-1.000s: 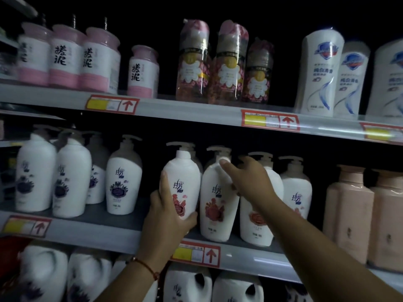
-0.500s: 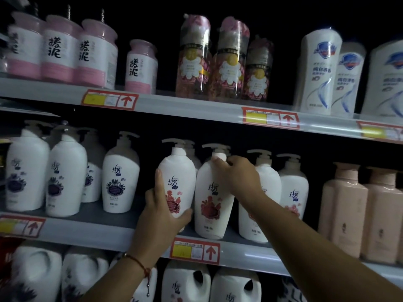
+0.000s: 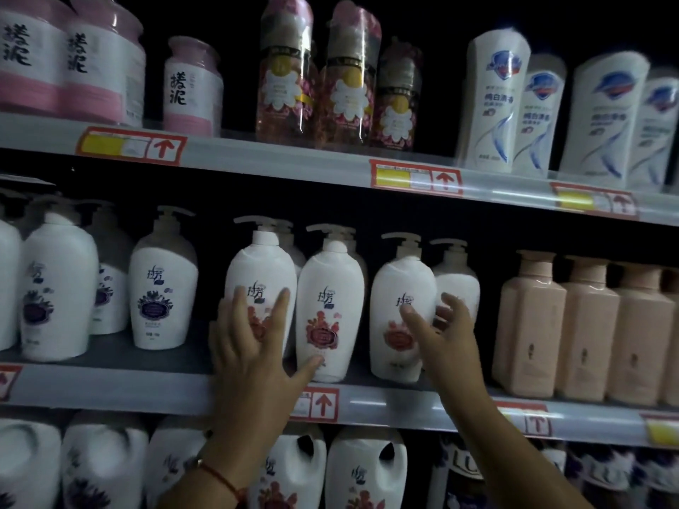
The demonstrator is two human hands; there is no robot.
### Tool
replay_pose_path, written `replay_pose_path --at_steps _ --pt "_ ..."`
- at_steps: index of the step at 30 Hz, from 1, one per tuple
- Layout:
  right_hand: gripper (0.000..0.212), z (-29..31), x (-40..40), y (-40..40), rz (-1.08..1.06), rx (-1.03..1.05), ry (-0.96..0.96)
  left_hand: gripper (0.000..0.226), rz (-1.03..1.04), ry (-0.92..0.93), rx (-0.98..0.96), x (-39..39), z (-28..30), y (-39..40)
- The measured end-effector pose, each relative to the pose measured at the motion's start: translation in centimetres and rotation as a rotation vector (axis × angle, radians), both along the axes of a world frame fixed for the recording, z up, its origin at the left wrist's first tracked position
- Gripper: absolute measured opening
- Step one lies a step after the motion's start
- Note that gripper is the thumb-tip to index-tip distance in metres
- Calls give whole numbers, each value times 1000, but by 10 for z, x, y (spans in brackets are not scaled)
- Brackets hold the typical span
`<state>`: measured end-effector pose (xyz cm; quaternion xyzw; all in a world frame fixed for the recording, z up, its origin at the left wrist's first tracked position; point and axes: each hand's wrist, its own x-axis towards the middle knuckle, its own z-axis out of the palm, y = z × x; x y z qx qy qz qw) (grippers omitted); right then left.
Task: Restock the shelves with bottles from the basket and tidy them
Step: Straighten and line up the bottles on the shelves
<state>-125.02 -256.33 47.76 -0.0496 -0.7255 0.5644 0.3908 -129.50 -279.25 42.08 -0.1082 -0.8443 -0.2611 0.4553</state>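
Three white pump bottles with red flower labels stand upright in a row on the middle shelf (image 3: 110, 383): a left one (image 3: 259, 273), a middle one (image 3: 330, 288) and a right one (image 3: 402, 288). My left hand (image 3: 253, 358) lies flat with fingers spread against the front of the left bottle, its thumb touching the base of the middle bottle. My right hand (image 3: 444, 328) is open at the right bottle's right side, thumb on its label, fingers reaching behind toward a fourth bottle (image 3: 455, 284). The basket is out of view.
White pump bottles with purple labels (image 3: 161, 284) stand left on the same shelf, peach square bottles (image 3: 532, 325) right. The top shelf holds pink jars (image 3: 193, 86), clear flower bottles (image 3: 284, 75) and white shampoo bottles (image 3: 496, 104). Large white jugs (image 3: 363, 472) fill the shelf below.
My left hand let go of the left bottle and now rests flat on its front. My right hand left the middle bottle's pump and dropped to the right bottle's side.
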Motion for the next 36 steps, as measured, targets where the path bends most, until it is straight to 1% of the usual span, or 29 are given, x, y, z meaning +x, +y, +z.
replay_pose_path --at_steps 2,4,6,7,9,12,14,17,18,21,24,26,29,32,34,36 --pt "63 -6 -7 11 39 48 -50 87 35 32 -84 3 -2 11" --pt "57 -7 -11 19 8 126 -59 78 -14 -31 -49 6 -5 22" --pt "53 -6 -13 23 -31 208 -74 80 -63 -123 42 12 -7 32" --pt "51 -6 -15 25 -40 225 -77 81 -63 -134 75 15 -8 36" --pt "50 -6 -17 27 -24 211 -80 82 -56 -147 131 15 -5 42" --pt "56 -8 -19 32 43 198 -76 85 -102 -216 262 9 -1 45" --pt "50 -7 -17 35 112 216 -70 89 -100 -231 264 7 -3 46" --pt "31 0 -14 38 232 285 -77 90 -48 -241 228 8 -4 48" --pt "30 2 -13 39 274 283 -89 90 -35 -241 218 8 -3 49" --pt "34 7 -13 44 370 240 -151 88 -27 -232 212 10 1 50" --pt "33 9 -13 47 433 218 -178 85 -37 -195 179 13 1 51" --pt "33 5 -14 45 483 138 -155 84 -32 -173 156 14 1 51" --pt "35 -5 -20 37 556 -56 -174 85 -15 -166 149 13 -1 50" --pt "46 -8 -23 38 676 -242 -243 85 -10 -159 151 13 -4 50" --pt "45 -5 -21 42 777 -302 -273 85 -16 -159 152 12 -6 50" --pt "43 -4 -20 43 783 -288 -292 85 -18 -167 151 12 -7 50"
